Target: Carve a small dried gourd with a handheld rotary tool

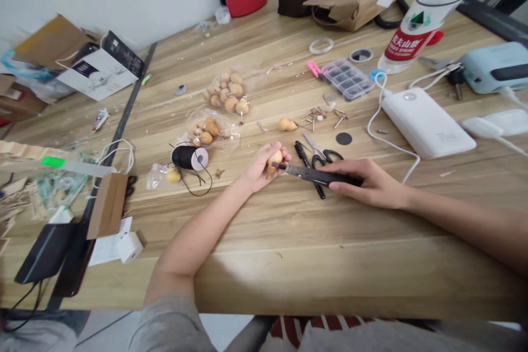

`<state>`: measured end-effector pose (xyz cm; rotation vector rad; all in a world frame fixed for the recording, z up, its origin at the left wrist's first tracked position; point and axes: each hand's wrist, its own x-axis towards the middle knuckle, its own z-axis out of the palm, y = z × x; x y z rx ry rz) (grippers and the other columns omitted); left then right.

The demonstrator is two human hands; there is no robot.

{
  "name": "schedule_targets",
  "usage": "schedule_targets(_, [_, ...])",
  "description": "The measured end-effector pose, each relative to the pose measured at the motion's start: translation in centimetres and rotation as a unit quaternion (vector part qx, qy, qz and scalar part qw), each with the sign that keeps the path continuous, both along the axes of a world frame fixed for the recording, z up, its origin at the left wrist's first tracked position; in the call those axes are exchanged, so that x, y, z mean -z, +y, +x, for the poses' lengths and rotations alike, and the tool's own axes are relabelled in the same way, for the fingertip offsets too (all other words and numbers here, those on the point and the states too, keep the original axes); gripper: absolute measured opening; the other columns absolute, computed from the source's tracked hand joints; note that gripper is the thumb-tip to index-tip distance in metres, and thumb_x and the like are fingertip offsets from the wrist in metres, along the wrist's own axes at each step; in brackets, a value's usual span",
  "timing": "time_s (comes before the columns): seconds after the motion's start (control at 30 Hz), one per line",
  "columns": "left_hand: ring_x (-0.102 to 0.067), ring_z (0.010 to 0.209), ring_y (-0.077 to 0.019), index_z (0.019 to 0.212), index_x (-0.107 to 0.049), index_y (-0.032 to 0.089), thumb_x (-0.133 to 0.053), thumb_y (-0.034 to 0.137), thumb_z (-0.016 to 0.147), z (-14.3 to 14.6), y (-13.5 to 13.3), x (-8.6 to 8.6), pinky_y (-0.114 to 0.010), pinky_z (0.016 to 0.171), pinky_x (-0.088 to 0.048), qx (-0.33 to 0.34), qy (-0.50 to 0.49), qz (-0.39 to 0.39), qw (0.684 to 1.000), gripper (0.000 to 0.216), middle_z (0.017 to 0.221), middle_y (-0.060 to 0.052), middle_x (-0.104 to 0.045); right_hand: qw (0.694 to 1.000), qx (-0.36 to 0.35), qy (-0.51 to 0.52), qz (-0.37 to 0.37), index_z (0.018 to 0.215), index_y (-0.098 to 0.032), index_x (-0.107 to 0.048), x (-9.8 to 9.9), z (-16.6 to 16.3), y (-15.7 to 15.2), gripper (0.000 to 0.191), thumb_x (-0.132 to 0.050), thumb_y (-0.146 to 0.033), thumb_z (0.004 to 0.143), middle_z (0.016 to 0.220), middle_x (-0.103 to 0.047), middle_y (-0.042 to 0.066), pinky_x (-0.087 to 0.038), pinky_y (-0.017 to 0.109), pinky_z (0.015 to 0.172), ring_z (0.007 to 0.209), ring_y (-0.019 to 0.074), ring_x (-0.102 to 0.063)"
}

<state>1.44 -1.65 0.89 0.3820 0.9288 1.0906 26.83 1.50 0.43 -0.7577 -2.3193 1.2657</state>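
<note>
My left hand is closed round a small tan gourd, holding it just above the wooden table. My right hand grips a dark pen-shaped rotary tool, whose tip touches the gourd's side. Both forearms rest on the table. A black pen and black-handled scissors lie just behind the tool. Another loose gourd sits farther back.
Two clear bags of gourds and a black thread spool lie at the left centre. A white power bank, a bit organiser box, and a water bottle stand at the right. Boxes and phones crowd the left edge.
</note>
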Motion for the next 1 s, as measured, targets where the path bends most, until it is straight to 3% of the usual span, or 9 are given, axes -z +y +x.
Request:
schedule_targets(0.27, [-0.063,0.059,-0.0096,0.078,-0.054,0.015,-0.056,0.028,0.09,0.3,0.09,-0.01,-0.018,0.056,-0.051,-0.026,-0.01,-0.017,0.999,0.018,0.061,0.001,-0.059,1.0,-0.014,0.003,0.02,0.119,-0.022,-0.068,-0.13,-0.12,-0.11,0.038,-0.059,-0.042,0.087,0.107,-0.077,0.006,-0.056,0.034,0.082,0.094,0.0242,-0.072])
schedule_targets(0.53, [-0.065,0.064,-0.0089,0.075,-0.053,0.015,-0.054,0.036,0.092,0.18,0.06,-0.06,-0.016,0.057,-0.051,0.008,-0.007,0.002,1.0,0.027,0.065,0.001,-0.058,0.999,-0.016,0.004,0.028,0.12,-0.023,-0.068,-0.06,-0.13,-0.12,0.038,-0.058,-0.042,0.088,0.11,-0.076,0.006,-0.057,0.035,0.085,0.098,0.025,-0.072])
schedule_targets(1.0, [-0.064,0.063,-0.01,0.071,-0.051,0.015,-0.053,0.052,0.089,0.28,0.16,-0.15,-0.013,0.045,-0.044,0.018,-0.015,0.001,1.0,0.041,0.062,0.001,-0.055,0.999,-0.013,-0.001,0.043,0.122,-0.023,-0.067,0.15,-0.08,-0.09,0.039,-0.056,-0.042,0.089,0.112,-0.076,0.006,-0.057,0.036,0.085,0.097,0.0249,-0.072])
